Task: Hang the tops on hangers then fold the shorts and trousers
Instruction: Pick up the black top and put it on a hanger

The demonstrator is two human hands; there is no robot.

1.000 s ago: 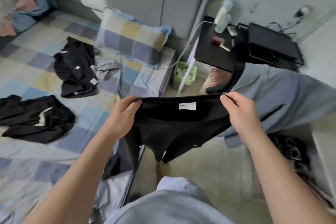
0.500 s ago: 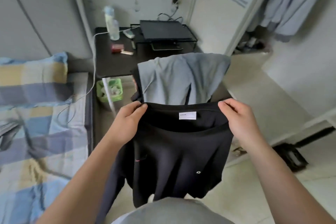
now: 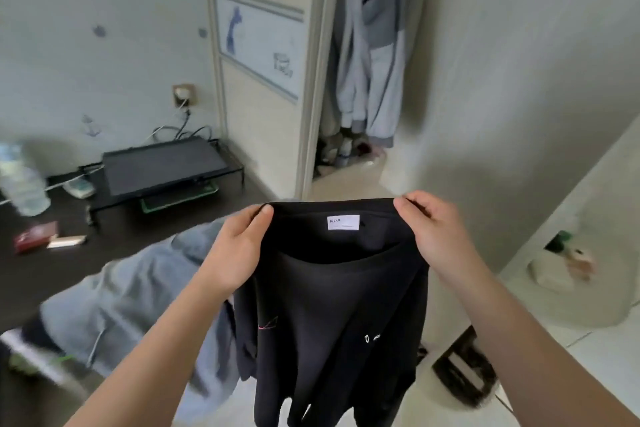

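A black top (image 3: 332, 315) with a white neck label hangs in front of me, held up by its collar. My left hand (image 3: 235, 253) pinches the collar's left side. My right hand (image 3: 433, 236) grips the collar's right side. The garment's body drops straight down between my forearms, with small light marks on its front. No hanger is in view.
A grey-blue garment (image 3: 131, 298) lies draped over something at lower left. A dark desk (image 3: 31, 274) carries a black stand (image 3: 162, 166), a water bottle (image 3: 22, 180) and small items. Light-blue clothes (image 3: 374, 55) hang in the open wardrobe ahead. A dark object (image 3: 464, 371) lies on the floor at right.
My view has swung right, from the bed to the desk and wardrobe. Both hands have kept hold of the black top's collar and raised it, so the garment now hangs at full length.
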